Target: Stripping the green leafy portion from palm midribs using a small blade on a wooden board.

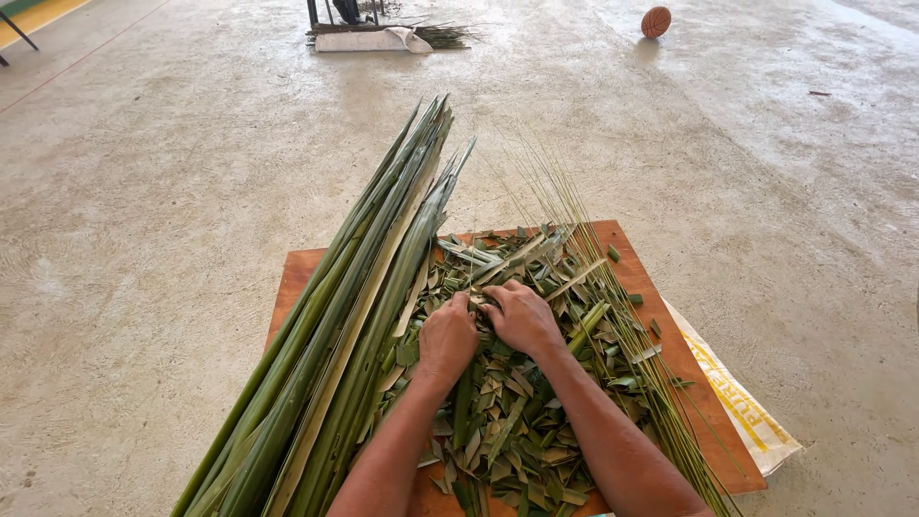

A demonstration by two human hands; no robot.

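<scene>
Pinched between both hands, left hand (446, 337) and right hand (522, 317), a narrow leaf strip (476, 304) sits over the heap of cut leaf scraps (507, 421). Left lie long palm leaves (354, 316); right, stripped midribs (622, 325), sorted apart. Beyond, a ball (656, 21).

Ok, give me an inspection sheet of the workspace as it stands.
Surface: brown wooden board on grey concrete floor.
Job's things: long green palm leaves bundled at left; thin green leaf ribs at right.
Clutter: heap of cut green leaf scraps; white woven sack under the board's right edge.
Grippers: left hand and right hand close together on the scraps; grip unclear.
Cables: nothing seen.
Surroundings: orange ball; another leaf bundle on a white sack.
</scene>
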